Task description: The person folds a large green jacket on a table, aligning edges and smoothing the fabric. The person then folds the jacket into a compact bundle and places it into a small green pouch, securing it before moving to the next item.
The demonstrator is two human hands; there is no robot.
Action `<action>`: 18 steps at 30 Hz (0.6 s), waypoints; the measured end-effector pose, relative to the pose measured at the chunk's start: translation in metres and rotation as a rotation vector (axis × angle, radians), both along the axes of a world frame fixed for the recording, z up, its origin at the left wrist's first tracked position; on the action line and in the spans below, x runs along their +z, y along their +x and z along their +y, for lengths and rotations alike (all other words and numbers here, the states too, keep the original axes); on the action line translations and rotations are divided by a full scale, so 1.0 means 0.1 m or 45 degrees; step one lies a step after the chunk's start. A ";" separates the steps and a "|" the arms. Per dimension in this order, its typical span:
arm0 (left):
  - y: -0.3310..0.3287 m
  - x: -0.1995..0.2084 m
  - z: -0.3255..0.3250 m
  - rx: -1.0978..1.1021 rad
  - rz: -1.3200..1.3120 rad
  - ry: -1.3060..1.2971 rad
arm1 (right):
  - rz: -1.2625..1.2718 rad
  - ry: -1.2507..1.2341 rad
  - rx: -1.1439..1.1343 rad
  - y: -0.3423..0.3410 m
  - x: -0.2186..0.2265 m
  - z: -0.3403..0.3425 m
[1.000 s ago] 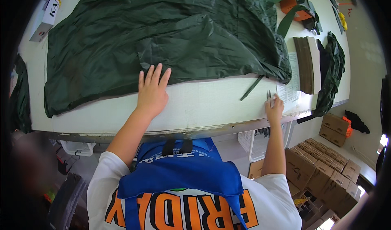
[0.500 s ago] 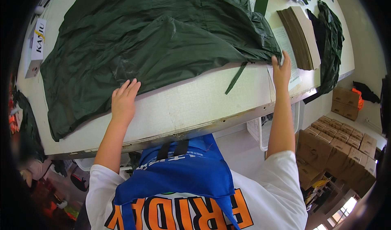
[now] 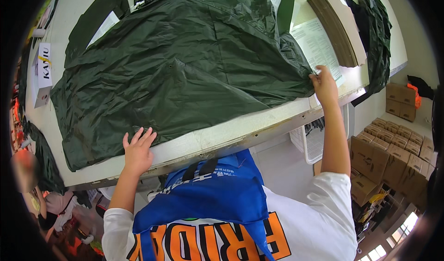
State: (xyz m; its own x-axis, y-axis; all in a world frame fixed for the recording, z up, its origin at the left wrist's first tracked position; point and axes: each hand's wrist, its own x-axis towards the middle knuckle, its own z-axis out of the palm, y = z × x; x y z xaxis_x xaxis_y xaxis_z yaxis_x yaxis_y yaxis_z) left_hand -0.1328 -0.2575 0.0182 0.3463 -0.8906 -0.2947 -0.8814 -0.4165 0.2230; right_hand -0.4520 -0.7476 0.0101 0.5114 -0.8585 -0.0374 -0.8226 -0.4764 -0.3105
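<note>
A large dark green sheet of thin, shiny fabric [image 3: 185, 71], wrinkled and perhaps a garment, lies spread over the white table. My left hand [image 3: 139, 152] rests its spread fingers on the near edge of the fabric, left of the middle, and grips nothing. At the fabric's right corner, my right hand [image 3: 325, 84] pinches the edge between thumb and fingers. A green strap [image 3: 286, 6] sticks up beyond that corner. Printed paper sheets [image 3: 315, 43] lie partly under the fabric beside my right hand.
A stack of brown cardboard sheets [image 3: 340, 30] stands on the table at the right, beside a dark crumpled garment [image 3: 377, 39]. A white box [image 3: 43, 76] sits at the left edge. Below the table are a white basket [image 3: 312, 145] and, further right, stacked cartons [image 3: 384, 161].
The fabric has come nearer to the table's front edge, uncovering dark pieces and white paper at the far left. Its small near-side strap is out of sight. My left hand has moved down slightly.
</note>
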 end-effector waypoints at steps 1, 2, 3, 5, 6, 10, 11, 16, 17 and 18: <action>-0.05 0.16 -0.08 0.046 0.060 0.045 | -0.098 -0.010 0.043 0.01 0.08 0.15; -0.04 0.18 -0.17 0.036 0.095 -0.077 | -0.194 -0.026 0.075 0.00 0.17 0.33; -0.07 0.27 -0.40 -0.004 0.111 -0.205 | -0.286 -0.047 0.109 0.01 0.22 0.49; -0.18 0.36 -0.99 -0.107 0.115 -0.372 | -0.342 -0.054 0.542 0.00 0.12 0.70; -0.24 0.34 -1.27 -0.127 0.216 -0.454 | -0.262 -0.030 0.639 0.07 0.16 0.80; -0.27 0.12 -2.24 -0.390 -0.051 -0.331 | -0.120 0.004 0.644 0.10 -0.03 0.89; -0.23 0.14 -2.34 -0.412 -0.064 -0.090 | -0.100 0.021 0.636 0.08 -0.09 0.88; -0.24 0.57 -2.10 -0.723 0.024 -0.195 | -0.086 0.102 0.538 0.03 -0.23 0.80; -0.26 0.68 -2.03 -0.663 0.088 -0.165 | -0.051 0.108 0.532 0.05 -0.21 0.80; -0.24 0.69 -2.03 -0.661 0.088 -0.170 | -0.017 0.107 0.539 0.09 -0.16 0.78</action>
State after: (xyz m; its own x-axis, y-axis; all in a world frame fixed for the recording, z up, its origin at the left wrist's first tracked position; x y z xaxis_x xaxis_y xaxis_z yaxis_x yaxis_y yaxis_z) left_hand -0.1567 -0.4602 0.0876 -0.1655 -0.9708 -0.1734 -0.9452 0.1060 0.3089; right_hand -0.4433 -0.6693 -0.0064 0.8187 -0.5673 -0.0893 -0.5558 -0.7437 -0.3715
